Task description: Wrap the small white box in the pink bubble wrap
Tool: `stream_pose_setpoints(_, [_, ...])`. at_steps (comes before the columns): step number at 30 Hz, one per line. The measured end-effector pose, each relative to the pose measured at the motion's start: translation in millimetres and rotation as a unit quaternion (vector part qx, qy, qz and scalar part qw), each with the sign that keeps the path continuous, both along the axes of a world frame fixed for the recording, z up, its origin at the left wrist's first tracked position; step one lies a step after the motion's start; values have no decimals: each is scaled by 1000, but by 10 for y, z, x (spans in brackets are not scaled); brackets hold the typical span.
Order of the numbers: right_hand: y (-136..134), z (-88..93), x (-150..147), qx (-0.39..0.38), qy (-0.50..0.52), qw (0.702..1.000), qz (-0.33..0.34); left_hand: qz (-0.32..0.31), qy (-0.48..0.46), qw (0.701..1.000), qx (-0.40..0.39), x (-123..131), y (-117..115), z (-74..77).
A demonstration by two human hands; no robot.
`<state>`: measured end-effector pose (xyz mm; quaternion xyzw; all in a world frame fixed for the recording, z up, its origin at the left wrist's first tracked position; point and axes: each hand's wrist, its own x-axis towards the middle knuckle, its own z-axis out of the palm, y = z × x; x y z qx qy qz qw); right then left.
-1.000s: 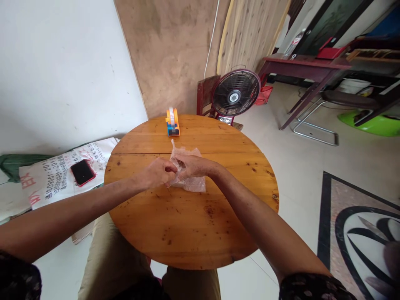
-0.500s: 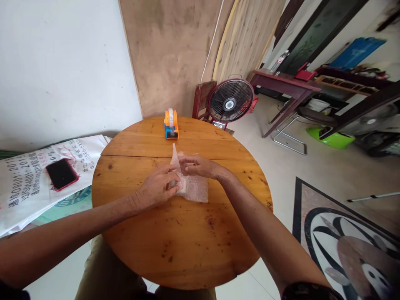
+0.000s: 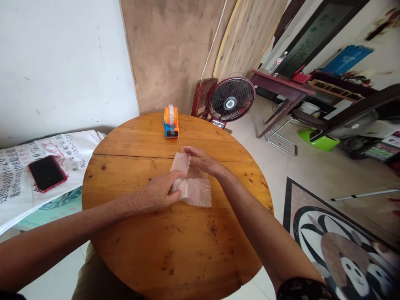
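Bubble wrap (image 3: pixel 196 189): mid-surface (image 3: pixel 175 250), left flap folded up.
Left hand (image 3: pixel 159 192): clenched on near end of the fold.
Right hand (image 3: pixel 201 160): fingertips grasping far end of the fold.
Tape dispenser (image 3: pixel 171 121): far edge of surface, well apart.
Phone (image 3: pixel 46 173): on printed sack (image 3: pixel 75 152), left of surface.

Head camera, close above round table (image 3: pixel 162 250), facing forward-down.

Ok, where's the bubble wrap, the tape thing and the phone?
Bubble wrap (image 3: pixel 198 191), head view, its flat right part.
Tape dispenser (image 3: pixel 171 121), head view, its orange part.
Phone (image 3: pixel 46 173), head view, its black screen.
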<state>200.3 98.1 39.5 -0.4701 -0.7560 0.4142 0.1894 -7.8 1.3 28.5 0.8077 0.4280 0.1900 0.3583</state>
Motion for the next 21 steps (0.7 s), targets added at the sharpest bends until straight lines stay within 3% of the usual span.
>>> stream_pose_setpoints(7, [2,-22,27,2,41,999,-23,-7,-4,1000,18,20,2,-60])
stream_pose_setpoints(13, [-118,94,-4,104,-42,992,-59,-33,19,998,42,11,20,-25])
stream_pose_setpoints(21, [-549,210,126,256,-84,962,-46,-62,54,997,5,-12,79,48])
